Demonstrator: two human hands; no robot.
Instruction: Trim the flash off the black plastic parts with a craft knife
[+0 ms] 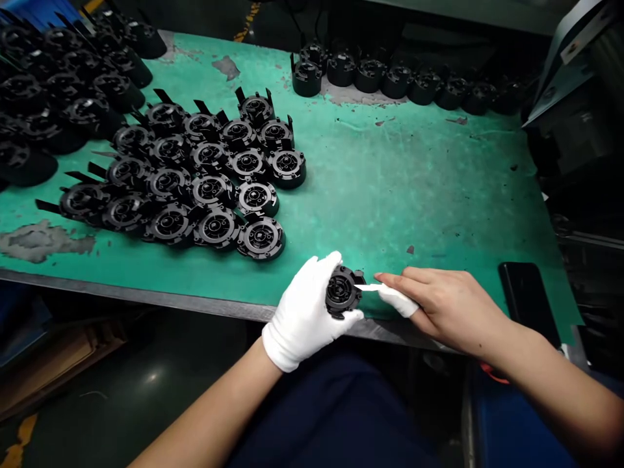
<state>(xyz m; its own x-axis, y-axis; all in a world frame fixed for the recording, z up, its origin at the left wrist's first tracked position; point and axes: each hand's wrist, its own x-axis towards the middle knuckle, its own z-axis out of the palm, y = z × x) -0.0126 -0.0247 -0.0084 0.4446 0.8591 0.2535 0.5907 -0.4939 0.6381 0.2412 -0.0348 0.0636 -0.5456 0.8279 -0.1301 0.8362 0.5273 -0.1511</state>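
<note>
My left hand [307,312], in a white glove, grips a round black plastic housing [342,291] by its side, over the front edge of the table. The ringed face of the housing is turned up. My right hand [448,302] is bare except for a white cover on the thumb. Between thumb and fingers it pinches a small knife, whose thin bright blade [366,286] points left and reaches the right rim of the housing. The knife's handle is hidden in the hand. Left of my hands stand several similar black housings [262,238] in close rows.
The green table mat [419,188] is worn through in patches. More black housings [307,78] line the back edge, and taller ones [29,153] crowd the far left. A black phone [529,302] lies by my right forearm. A metal bracket [560,62] rises at the back right.
</note>
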